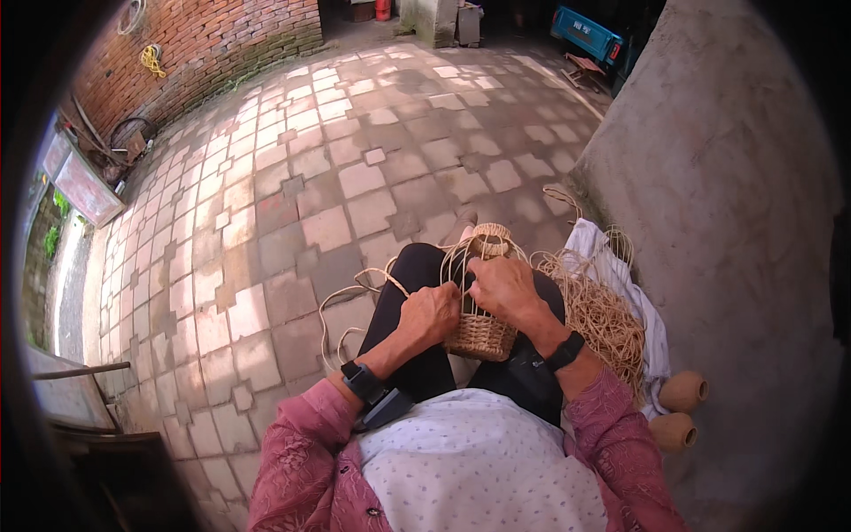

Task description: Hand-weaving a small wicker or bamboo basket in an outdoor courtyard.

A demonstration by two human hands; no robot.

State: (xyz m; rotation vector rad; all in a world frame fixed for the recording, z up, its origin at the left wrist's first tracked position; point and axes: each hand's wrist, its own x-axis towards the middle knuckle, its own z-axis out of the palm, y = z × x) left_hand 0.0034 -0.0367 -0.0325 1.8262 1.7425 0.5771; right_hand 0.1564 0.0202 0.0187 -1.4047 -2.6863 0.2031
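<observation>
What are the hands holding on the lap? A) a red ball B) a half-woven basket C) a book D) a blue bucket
B: both the left hand and the right hand grip a tan half-woven basket with bare upright ribs, resting on the lap.

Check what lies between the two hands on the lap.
Head view: a half-woven basket sits between left hand and right hand, both gripping it.

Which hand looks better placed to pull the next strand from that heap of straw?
Probably the right hand. It rests on the half-woven basket on the side facing the straw heap. The left hand grips the basket's far side, steadying it.
</observation>
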